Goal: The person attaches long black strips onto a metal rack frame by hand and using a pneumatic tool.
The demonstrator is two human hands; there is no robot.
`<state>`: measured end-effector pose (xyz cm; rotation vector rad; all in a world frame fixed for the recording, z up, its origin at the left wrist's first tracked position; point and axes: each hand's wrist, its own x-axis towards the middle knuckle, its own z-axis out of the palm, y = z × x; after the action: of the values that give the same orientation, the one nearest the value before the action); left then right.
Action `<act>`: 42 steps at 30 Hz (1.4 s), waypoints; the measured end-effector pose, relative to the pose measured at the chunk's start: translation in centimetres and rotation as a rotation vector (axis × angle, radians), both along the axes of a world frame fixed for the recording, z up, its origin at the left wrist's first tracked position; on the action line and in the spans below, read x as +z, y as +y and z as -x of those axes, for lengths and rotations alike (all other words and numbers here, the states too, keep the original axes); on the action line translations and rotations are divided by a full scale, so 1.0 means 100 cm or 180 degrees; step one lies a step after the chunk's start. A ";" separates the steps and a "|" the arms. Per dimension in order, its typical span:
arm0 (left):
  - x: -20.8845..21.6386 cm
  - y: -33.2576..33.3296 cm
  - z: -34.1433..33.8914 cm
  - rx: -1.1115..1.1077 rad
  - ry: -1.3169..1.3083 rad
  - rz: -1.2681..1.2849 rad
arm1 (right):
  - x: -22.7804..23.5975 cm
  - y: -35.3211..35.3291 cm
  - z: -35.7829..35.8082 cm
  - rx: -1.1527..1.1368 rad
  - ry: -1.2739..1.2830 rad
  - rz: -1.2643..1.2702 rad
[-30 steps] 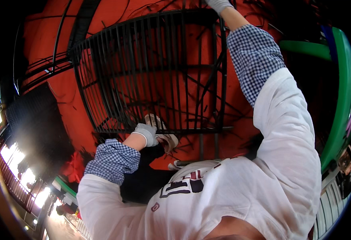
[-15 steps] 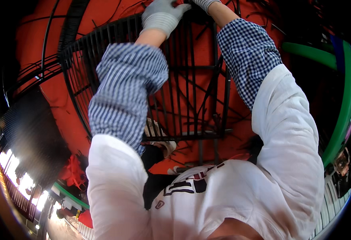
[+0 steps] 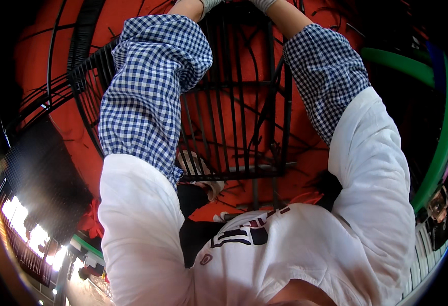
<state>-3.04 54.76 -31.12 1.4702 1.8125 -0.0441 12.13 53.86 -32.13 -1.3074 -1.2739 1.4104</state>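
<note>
A black barred frame (image 3: 219,125) lies in front of me, its long thin bars running away from my body. Both arms, in checked sleeve covers, stretch over it to its far end. My left hand (image 3: 211,4), in a grey glove, is cut off by the upper picture edge. Close by on the right, only the gloved wrist part of my right hand (image 3: 262,3) shows. The fingers of both hands are out of sight, and whatever they touch cannot be made out.
Loose black strips lie on the red floor (image 3: 305,115). A curved green bar (image 3: 445,127) stands at my right. At my left are a dark woven panel (image 3: 43,173) and a red bundle (image 3: 90,219). My shoe (image 3: 211,189) is by the frame's near end.
My left hand has moved farther away, past the top edge, so its glove is mostly cut off now. My right hand has slipped slightly farther out too. The view has shifted a little.
</note>
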 end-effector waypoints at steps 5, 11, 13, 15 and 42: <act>0.041 -0.005 -0.015 -0.0773 0.1073 0.0382 | 0.034 -0.042 -0.025 0.0727 -0.0510 -0.0016; 0.081 -0.006 -0.026 0.0437 -0.0760 -0.0842 | 0.100 -0.077 -0.028 0.1132 -0.1756 0.0070; 0.140 -0.045 -0.039 0.1298 -0.1778 -0.1010 | 0.099 -0.087 -0.020 0.0798 -0.1605 0.0017; 0.105 -0.033 -0.019 0.1279 -0.2694 -0.1577 | 0.084 -0.092 -0.027 0.0370 -0.2048 -0.0514; 0.076 -0.101 0.088 -0.1622 0.2063 -0.1717 | 0.088 -0.065 0.004 0.0886 -0.2833 -0.1069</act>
<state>-11.84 44.63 -23.54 2.5032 1.9675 -0.3418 11.72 47.33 -23.32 -1.6140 -2.2309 0.6988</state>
